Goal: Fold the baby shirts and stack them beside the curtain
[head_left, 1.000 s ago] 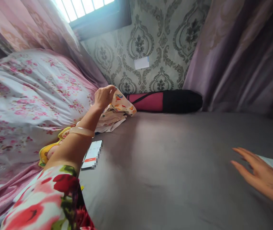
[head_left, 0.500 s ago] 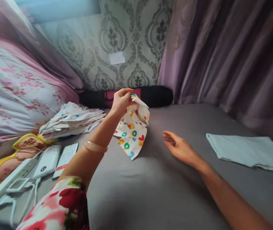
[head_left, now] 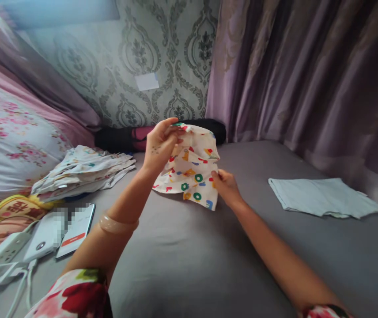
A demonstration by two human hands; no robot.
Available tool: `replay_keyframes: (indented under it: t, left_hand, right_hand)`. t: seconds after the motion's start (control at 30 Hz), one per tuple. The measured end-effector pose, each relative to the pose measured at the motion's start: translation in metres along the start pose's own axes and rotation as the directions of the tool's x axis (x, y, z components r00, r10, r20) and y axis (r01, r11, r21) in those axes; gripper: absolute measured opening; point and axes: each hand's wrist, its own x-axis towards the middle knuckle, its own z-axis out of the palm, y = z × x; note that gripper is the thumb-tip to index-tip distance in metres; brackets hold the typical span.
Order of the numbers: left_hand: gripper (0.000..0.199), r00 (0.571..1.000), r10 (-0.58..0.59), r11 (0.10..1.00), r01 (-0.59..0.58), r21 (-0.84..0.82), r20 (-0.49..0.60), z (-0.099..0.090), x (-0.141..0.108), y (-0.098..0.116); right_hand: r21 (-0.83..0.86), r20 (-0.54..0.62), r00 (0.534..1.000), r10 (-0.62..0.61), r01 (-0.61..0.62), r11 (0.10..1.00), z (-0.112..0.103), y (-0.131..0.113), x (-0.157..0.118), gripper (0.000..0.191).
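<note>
A small white garment (head_left: 195,174), printed with colourful rings, hearts and other shapes, hangs between both hands over the grey sheet. It looks like child's shorts, though folds hide its exact cut. My left hand (head_left: 162,143), with a pale bangle (head_left: 118,223) further down the arm, pinches the top edge. Lower down, my right hand (head_left: 228,185) grips the right side edge between thumb and fingers. The garment's lower edges hang loose just above or against the sheet; which one I cannot tell.
Printed clothes lie piled (head_left: 83,170) at the left. Nearer are a power strip (head_left: 6,251), a white power bank (head_left: 45,236), a phone (head_left: 78,229) and a yellow cushion (head_left: 13,210). A folded pale blue cloth (head_left: 321,196) lies right; a black roll (head_left: 112,139) lines the wall.
My right hand has moved in from open space and taken hold of the garment's right edge. The garment is now spread wider. The view has shifted slightly right.
</note>
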Motion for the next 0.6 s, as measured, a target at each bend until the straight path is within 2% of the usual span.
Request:
replay_keyframes:
  t: [0.1,0.2,0.27,0.37,0.5,0.6]
  left_hand:
    - [0.024,0.996,0.046,0.994,-0.037,0.107,-0.082,-0.023,-0.002,0.001]
    - [0.018,0.991,0.054,0.983,-0.032,0.181,-0.122,-0.044,-0.01,0.006]
    - [0.019,0.993,0.027,0.973,0.001,0.232,-0.118,-0.055,-0.019,0.014]
    - [0.022,0.995,-0.064,0.948,0.085,0.307,-0.076,-0.069,-0.033,0.029]
    - [0.021,0.993,-0.094,0.905,0.113,0.41,-0.066,-0.083,-0.048,0.036]
    - [0.023,0.991,-0.135,0.906,0.127,0.405,-0.009,-0.089,-0.058,0.023]
  right_hand:
    - [0.115,-0.01,0.997,-0.08,0.08,0.99,-0.029,-0.022,0.01,0.04]
    - [0.174,-0.052,0.987,-0.15,0.156,0.972,-0.058,-0.055,0.015,0.041]
    - [0.158,-0.01,0.986,-0.168,0.167,0.973,-0.075,-0.077,0.013,0.04]
    - [0.149,0.101,0.986,-0.129,0.114,0.982,-0.091,-0.1,0.006,0.038]
    - [0.17,0.239,0.97,-0.034,-0.008,0.985,-0.094,-0.104,-0.003,0.039]
    - [0.128,0.331,0.943,0.029,-0.075,0.989,-0.087,-0.089,-0.007,0.043]
